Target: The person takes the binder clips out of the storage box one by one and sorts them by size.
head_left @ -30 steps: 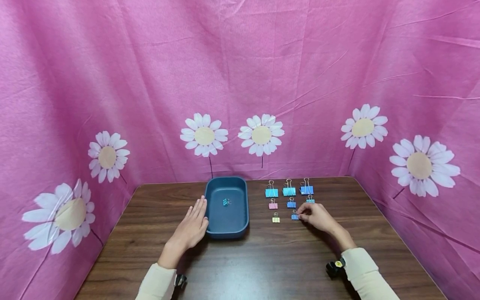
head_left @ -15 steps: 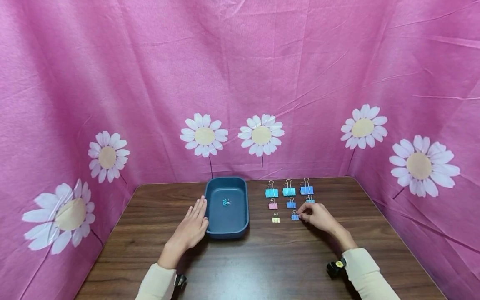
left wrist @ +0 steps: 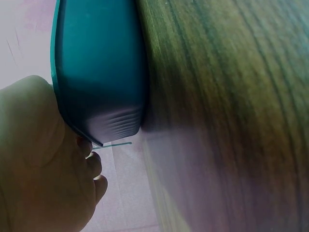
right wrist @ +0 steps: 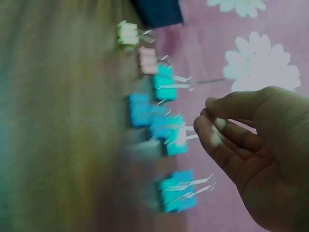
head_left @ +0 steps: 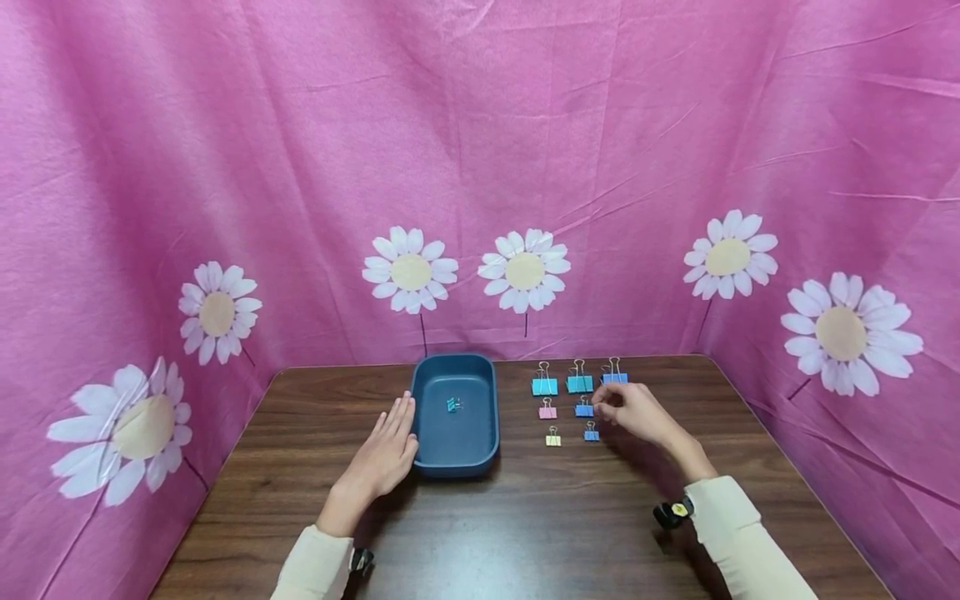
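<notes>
My left hand (head_left: 381,454) rests with straight fingers against the left wall of a dark blue tray (head_left: 453,446). A small teal binder clip (head_left: 452,405) lies inside. My right hand (head_left: 641,414) hovers over the right end of the clip rows, thumb and fingertips drawn close together. Nothing shows between them in the right wrist view. Just below its fingertips stands a small blue binder clip (head_left: 591,436); a medium blue binder clip (head_left: 584,410) is just left of them. In the right wrist view, a teal binder clip (right wrist: 169,194) stands beside a blue one; the hand hides it from the head view.
Other binder clips stand in rows: yellow (head_left: 552,441), pink (head_left: 548,412), large teal ones (head_left: 544,387) (head_left: 580,384) and a large blue one (head_left: 615,377). A pink flowered curtain (head_left: 480,167) borders the wooden table (head_left: 495,533).
My right hand has let go of the small blue binder clip in the front row and moved up and away from it; the clip stays standing. The left hand has not moved.
</notes>
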A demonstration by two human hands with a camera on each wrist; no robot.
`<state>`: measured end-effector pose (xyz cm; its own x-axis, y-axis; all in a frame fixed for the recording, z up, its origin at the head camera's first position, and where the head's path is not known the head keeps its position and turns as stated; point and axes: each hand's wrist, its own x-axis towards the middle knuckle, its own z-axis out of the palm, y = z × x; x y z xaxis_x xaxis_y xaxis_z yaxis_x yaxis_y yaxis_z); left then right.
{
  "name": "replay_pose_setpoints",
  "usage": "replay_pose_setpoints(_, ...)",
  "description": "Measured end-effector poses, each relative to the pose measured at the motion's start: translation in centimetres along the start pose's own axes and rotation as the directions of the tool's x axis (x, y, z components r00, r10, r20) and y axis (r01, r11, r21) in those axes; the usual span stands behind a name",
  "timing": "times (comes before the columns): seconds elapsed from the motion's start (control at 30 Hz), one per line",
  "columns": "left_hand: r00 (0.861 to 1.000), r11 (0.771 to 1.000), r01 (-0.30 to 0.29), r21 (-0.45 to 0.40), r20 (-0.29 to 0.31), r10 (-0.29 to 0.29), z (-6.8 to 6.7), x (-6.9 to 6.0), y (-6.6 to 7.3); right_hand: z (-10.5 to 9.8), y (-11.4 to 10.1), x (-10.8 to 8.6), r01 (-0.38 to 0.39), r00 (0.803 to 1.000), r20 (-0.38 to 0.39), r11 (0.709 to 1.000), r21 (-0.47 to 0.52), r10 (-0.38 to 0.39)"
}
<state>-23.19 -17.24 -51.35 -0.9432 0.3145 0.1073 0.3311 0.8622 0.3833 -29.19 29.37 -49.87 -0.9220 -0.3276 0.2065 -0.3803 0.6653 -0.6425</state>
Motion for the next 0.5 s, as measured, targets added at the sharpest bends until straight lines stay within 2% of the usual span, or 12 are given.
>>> replay_pose_setpoints(0.27,1.000,1.000,-0.010,0.003,-0.010,0.010,0.0,-0.1,0.1,-0.3,-3.7,3.9,0.141,0.990,0.014,0.986,-0.085,-0.141)
replay_pose_setpoints(0.5,1.000,1.000,-0.010,0.001,-0.018,0.010,0.0,-0.1,0.1,-0.1,-7.8,6.9,0.208,0.975,0.103,0.974,-0.094,-0.198)
